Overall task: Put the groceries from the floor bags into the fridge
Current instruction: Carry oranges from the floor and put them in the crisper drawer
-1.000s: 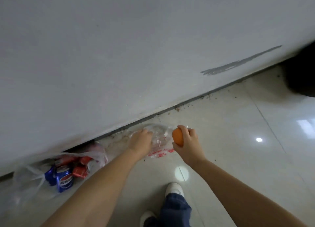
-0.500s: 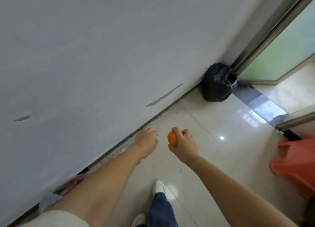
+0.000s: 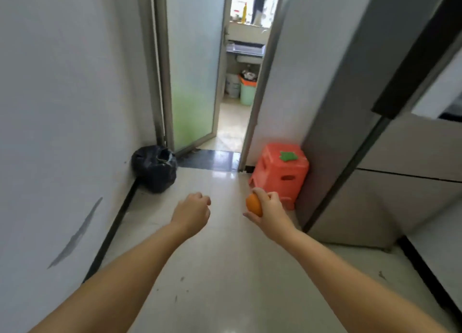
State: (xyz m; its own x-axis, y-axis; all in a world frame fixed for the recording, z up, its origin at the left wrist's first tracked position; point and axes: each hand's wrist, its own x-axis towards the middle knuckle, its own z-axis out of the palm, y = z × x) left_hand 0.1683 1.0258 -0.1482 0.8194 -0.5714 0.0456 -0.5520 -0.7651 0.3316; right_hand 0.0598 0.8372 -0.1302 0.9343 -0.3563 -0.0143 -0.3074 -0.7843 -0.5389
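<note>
Two bare forearms extend forward over the floor [image 3: 220, 270], a pale glossy tile surface with dark specks.

Hands: two. The right hand [image 3: 268, 211] grips one orange [image 3: 253, 205], fingers curled over its top and thumb beneath; the fruit is held in the air, above the floor and just in front of the stool. The left hand [image 3: 192, 212] holds nothing; its fingers are curled inward into a loose fist.

Right side: one fridge [image 3: 390, 157], grey, doors closed, standing against the right edge of the corridor. One red plastic stool [image 3: 281, 172] stands just beside the fridge's near corner, with a green patch on its seat.

Left side: one white wall [image 3: 62, 120] bearing one long grey scuff mark, with a dark skirting strip at its base. One black refuse bag [image 3: 155, 167] sits in the corner where this wall meets the door frame.

Far end: one frosted glass door [image 3: 193, 70], standing ajar. Through the gap, one green bin [image 3: 247, 90] with an orange rim stands on the floor of the next room.
</note>
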